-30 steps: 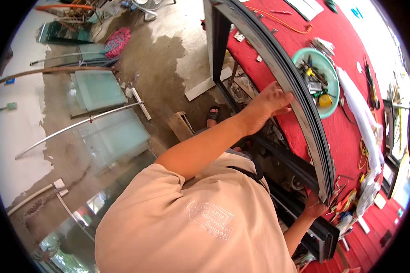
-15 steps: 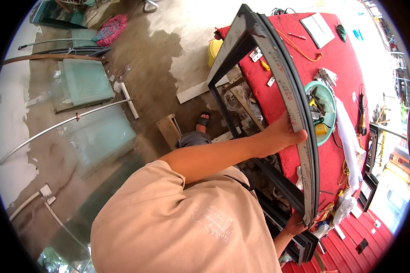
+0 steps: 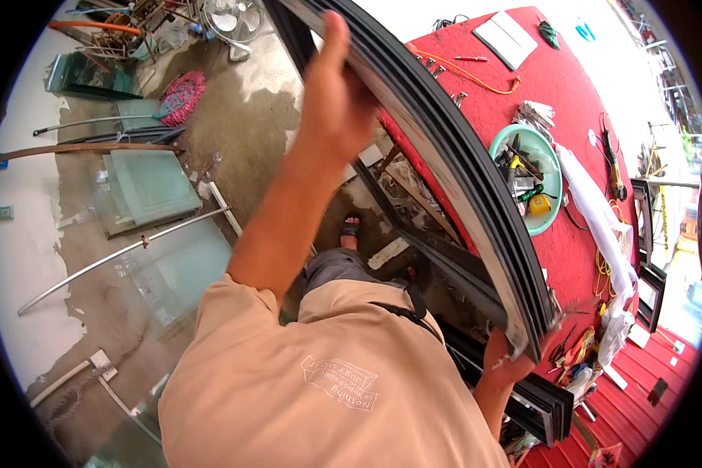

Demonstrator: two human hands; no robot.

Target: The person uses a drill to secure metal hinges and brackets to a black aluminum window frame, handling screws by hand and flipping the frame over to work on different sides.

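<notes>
A large rectangular black window frame, its near face pale, rises at a slant between me and the red-covered table. My left hand is on the frame's upper part, thumb pointing up along the pale face and fingers curled behind it; motion blurs it a little. At the lower corner my right hand grips the frame from below, its fingers partly hidden. The frame's far upper end runs out of the picture. Just past it on the table stands a light green basin of hand tools and a yellow tape measure.
On the red table are a notebook, an orange cord and a white cloth strip. More black frames stand low at my right. Glass sheets lean along the left wall, near a pink mop and a fan.
The frame has swung, its upper end going farther up and left. My left hand has moved up and left with it. My right hand stays at the lower corner.
</notes>
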